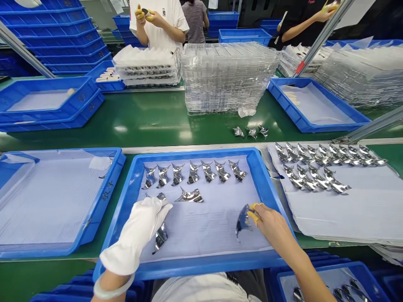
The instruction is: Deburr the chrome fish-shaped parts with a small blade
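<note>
My left hand (143, 228), in a white glove, rests inside the blue tray (267, 191) in front of me. Its fingers lie over one shiny chrome part (160, 237), and another chrome part (161, 196) peeks out at the fingertips. My right hand (267, 222) is bare with yellow finger cots. It pinches a curved chrome part (242, 222) and holds it upright over the tray's white liner. A row of several chrome parts (193, 172) lies along the tray's far side, with one more chrome part (189, 196) below it.
A second blue tray (108, 188) with white liner sits at left. White foam (362, 201) at right carries two rows of chrome parts (317, 167). Three chrome parts (250, 132) lie on the green belt. Clear plastic trays (228, 75) are stacked beyond. Other people stand across the table.
</note>
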Demonstrator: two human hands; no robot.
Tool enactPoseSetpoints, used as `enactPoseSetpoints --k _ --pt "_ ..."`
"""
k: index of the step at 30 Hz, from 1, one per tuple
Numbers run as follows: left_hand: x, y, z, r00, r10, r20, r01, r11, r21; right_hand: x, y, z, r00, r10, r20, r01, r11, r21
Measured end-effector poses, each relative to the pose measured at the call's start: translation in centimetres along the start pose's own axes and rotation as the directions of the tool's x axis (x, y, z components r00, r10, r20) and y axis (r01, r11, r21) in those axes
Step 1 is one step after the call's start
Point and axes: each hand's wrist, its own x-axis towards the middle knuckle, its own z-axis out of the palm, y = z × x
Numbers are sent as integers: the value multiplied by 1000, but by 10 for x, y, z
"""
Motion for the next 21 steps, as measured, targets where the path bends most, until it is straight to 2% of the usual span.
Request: enactPoseSetpoints --k 2,4,6,8,11,13,15,17,21 --pt "0 24 2 998 57 -3 -57 985 -160 -1 -13 -10 979 -124 -161 163 953 256" --pt "2 52 9 995 98 7 -89 933 -348 -1 -33 -20 905 -185 -382 376 768 519" --pt "5 79 20 990 117 79 -65 876 -478 0 -56 -27 840 -182 -511 510 583 632" --pt "9 98 30 987 91 134 13 779 -627 -1 -76 -31 798 -185 -574 583 476 658" --pt "10 111 36 994 -19 107 98 586 -805 -4 -96 -28 767 -139 -626 611 457 647" --pt "8 112 35 993 -116 32 91 542 -836 -6 -101 -23 759 -119 -640 612 467 639" --pt "4 112 33 982 -182 -60 53 557 -829 -9 -102 -17 751 -157 -642 632 451 630" --pt "1 111 32 968 -200 -149 -2 593 -805 -10 -101 -13 730 -218 -647 666 438 604" --pt "-5 110 35 934 -100 -342 -181 693 -698 -8 -101 -7 694 -256 -673 698 468 542"
